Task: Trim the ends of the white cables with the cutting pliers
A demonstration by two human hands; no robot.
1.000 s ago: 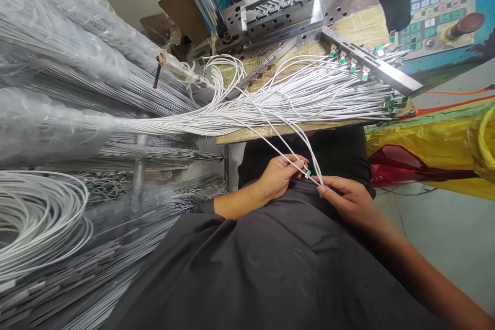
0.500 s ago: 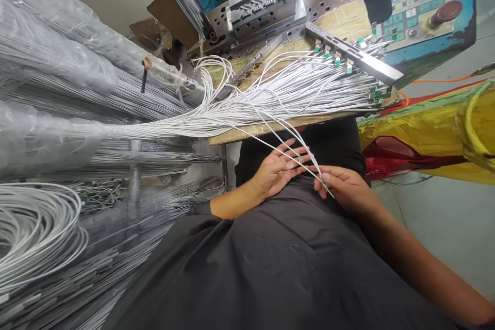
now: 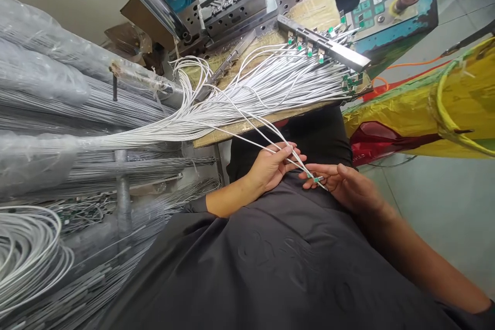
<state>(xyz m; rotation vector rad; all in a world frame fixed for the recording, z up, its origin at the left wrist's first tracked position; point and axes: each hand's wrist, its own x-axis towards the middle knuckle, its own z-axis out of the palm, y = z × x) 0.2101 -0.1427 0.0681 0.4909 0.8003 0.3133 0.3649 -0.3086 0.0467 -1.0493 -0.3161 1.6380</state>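
Several thin white cables (image 3: 258, 143) hang over the board's front edge and run down to my hands. My left hand (image 3: 275, 165) is closed round them, with the thumb pressed on top. Just to the right, my right hand (image 3: 340, 181) has its fingers stretched out and apart beside the cable ends, where small green-and-metal connectors (image 3: 316, 179) lie at the fingertips. Above, a large bundle of white cables (image 3: 247, 98) spreads across the wooden board (image 3: 209, 139). Green-tipped connectors (image 3: 309, 50) stick out along a metal bar (image 3: 325, 44) lying across that bundle.
Behind the board stands a machine with a metal mould (image 3: 232, 2). A control panel (image 3: 386, 5) with a red-brown knob is at the upper right, and a yellow-wrapped beam (image 3: 417, 113) below it. Wrapped cable bundles (image 3: 46, 67) and a cable coil (image 3: 31, 258) fill the left.
My left hand has closed on the cables from an open palm. My right hand has loosened its pinch and opened its fingers. The view has shifted, so the bench appears farther left.
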